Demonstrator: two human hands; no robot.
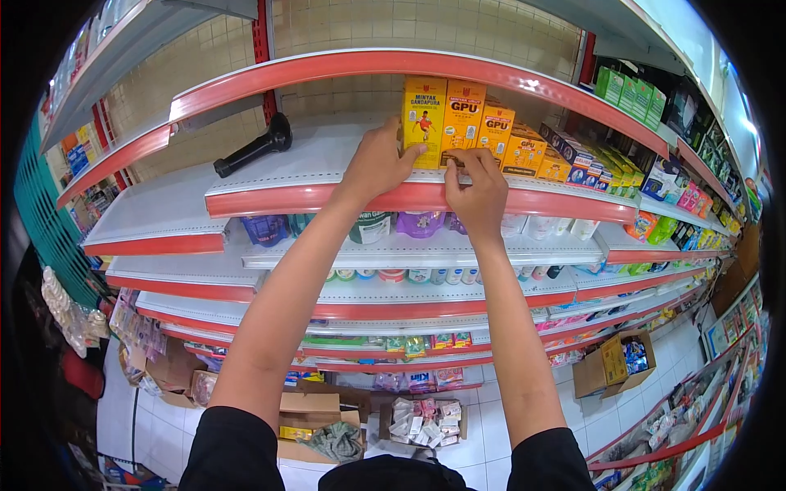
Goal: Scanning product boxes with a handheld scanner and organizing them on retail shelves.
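Note:
My left hand is at the left side of a tall yellow medicated-oil carton, thumb across its lower front and fingers partly hidden along its side. Beside it, touching, stands a tall orange massage-oil carton. My right hand is bent at that carton's lower front, fingertips against it, just above the shelf's red front strip. Smaller orange cartons step down in size to the right. All of them stand upright on the white metal shelf.
A black handheld device, perhaps a flashlight or scanner, lies on the shelf to the left. Another red-edged shelf hangs above the cartons. Pouches stand one shelf below. On the floor are open cardboard boxes, one holding small white packs.

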